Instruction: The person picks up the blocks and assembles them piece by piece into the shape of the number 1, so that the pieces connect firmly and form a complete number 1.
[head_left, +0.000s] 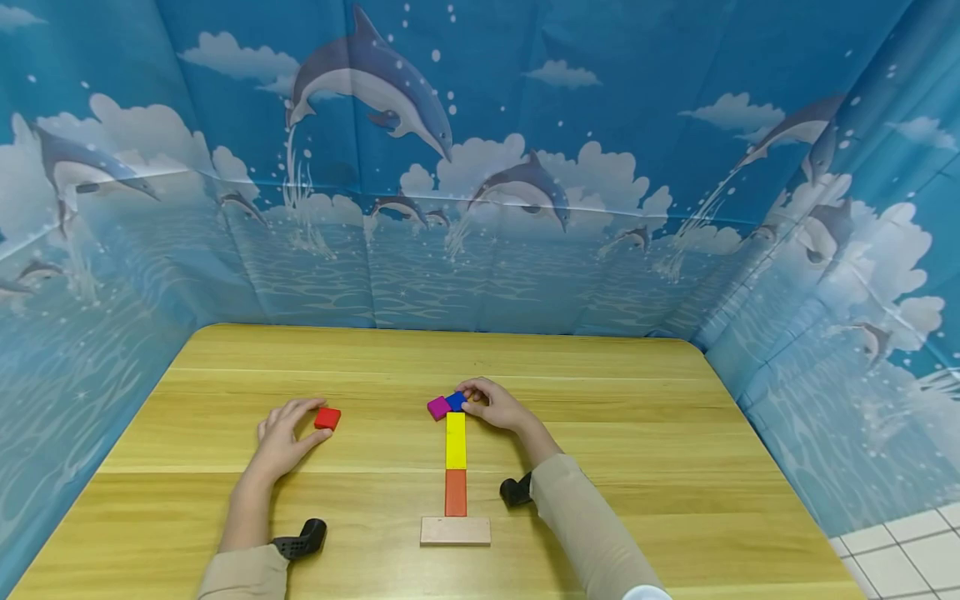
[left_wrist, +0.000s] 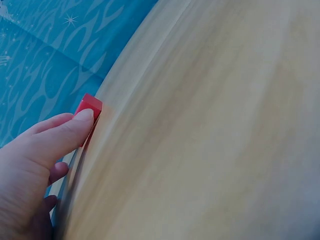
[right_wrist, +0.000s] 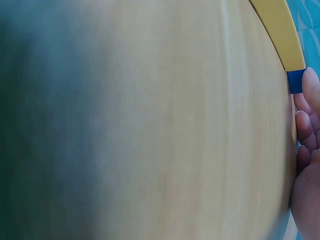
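Note:
Between thumb and fingers, my left hand [head_left: 283, 440] pinches a red square block [head_left: 327, 418] on the left part of the table; the left wrist view shows the thumb on the red block [left_wrist: 90, 104]. My right hand [head_left: 495, 406] pinches a blue square block [head_left: 456, 402] at the far end of a line of blocks. Beside the blue block, on its left, lies a magenta block [head_left: 438, 407]. Directly below them in the head view runs a long yellow block [head_left: 456, 442], then an orange-red block [head_left: 456, 493], ending at a crosswise pale wooden block [head_left: 455, 532].
The wooden table [head_left: 360, 483] has rounded far corners. A blue dolphin-print curtain [head_left: 480, 275] hangs behind it and along both sides. Black wrist cameras stick out beside the left sleeve [head_left: 243, 573] and the right sleeve [head_left: 588, 521]. White floor tiles [head_left: 915, 550] show at lower right.

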